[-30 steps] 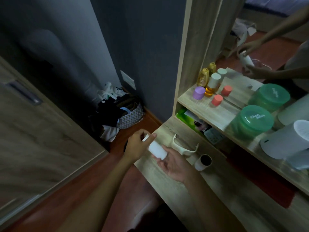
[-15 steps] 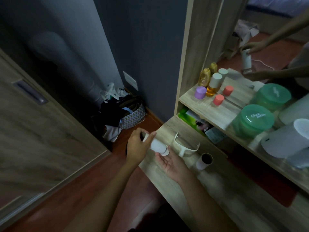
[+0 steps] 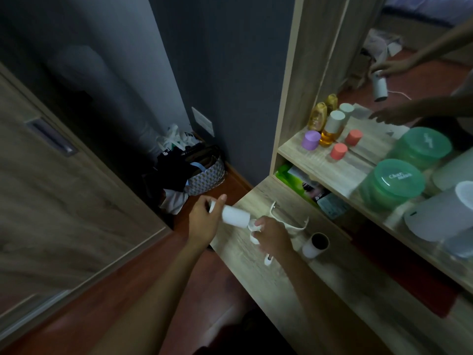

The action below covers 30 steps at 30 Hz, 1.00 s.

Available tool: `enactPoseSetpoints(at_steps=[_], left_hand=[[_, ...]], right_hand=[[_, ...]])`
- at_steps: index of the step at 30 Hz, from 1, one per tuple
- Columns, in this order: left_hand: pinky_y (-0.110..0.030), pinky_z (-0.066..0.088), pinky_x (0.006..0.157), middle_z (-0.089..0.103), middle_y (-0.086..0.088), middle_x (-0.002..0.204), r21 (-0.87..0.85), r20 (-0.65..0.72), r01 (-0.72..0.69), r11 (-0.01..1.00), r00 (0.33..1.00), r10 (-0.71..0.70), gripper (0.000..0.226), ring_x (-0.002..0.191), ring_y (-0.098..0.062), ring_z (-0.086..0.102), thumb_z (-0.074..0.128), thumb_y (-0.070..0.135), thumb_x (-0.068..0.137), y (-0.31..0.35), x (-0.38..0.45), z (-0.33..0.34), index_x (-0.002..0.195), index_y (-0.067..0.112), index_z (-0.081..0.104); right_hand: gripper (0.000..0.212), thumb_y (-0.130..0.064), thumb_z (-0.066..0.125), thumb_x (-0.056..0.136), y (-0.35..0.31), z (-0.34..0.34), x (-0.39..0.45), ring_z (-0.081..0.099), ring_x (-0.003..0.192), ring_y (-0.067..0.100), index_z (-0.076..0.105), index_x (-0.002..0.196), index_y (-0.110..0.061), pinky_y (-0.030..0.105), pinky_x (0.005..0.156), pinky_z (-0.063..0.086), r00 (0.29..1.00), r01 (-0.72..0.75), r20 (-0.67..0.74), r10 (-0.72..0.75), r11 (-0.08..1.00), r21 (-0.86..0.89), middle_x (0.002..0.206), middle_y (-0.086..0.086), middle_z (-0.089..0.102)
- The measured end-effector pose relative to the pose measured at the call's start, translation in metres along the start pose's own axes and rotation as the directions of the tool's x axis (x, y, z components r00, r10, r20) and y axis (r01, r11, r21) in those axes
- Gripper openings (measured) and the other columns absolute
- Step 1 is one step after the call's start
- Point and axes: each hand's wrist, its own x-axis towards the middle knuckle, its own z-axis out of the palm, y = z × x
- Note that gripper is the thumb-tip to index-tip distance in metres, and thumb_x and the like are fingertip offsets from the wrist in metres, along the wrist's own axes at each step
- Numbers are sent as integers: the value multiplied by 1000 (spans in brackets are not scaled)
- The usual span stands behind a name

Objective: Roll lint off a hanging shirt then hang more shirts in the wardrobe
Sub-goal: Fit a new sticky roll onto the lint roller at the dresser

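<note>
the left hand (image 3: 202, 221) gripped a white lint roll (image 3: 235, 216) above the tabletop (image 3: 320, 290) edge; the right hand (image 3: 272, 234) fingers curled around the white roller handle (image 3: 267, 260) beside the roll.

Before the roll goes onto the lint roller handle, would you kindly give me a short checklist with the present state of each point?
1. Left hand grips the white roll: ok.
2. Right hand holds the handle: ok.
3. Roll's open end faces the handle: cannot tell, fingers cover the join.
4. Roll seated on the handle: not ok, not shown seated.
5. Spare roll stands apart on the desk: ok.
6. White plastic frame lies beside the right hand: ok.
</note>
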Motion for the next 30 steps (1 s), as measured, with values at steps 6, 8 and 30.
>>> enactPoseSetpoints(at_steps=[6,8,30], left_hand=[[-45,56,77,66,0,86,5,1,64,998,998,-64,32,86,-19,66,61,48,87,-6,-2,-6,86,15,59],[-46,56,76,66,-1,86,7,4,63,998,998,-63,34,85,-19,66,60,48,87,-9,-1,-9,87,14,59],[-24,43,58,64,-7,93,-67,14,91,994,996,-90,27,81,-18,58,57,36,93,-37,55,-86,99,11,65]], right_hand=[[17,-21,60,90,13,4,9,65,101,19,63,106,-15,28,82,52,994,102,25,-102,889,-447,109,4,68],[17,-20,58,91,14,5,9,65,103,19,62,108,-16,29,83,51,994,104,31,-102,872,-478,111,3,67],[43,-40,52,93,-54,32,20,54,118,20,51,131,-21,39,94,49,964,106,-222,-150,974,-200,124,5,61]])
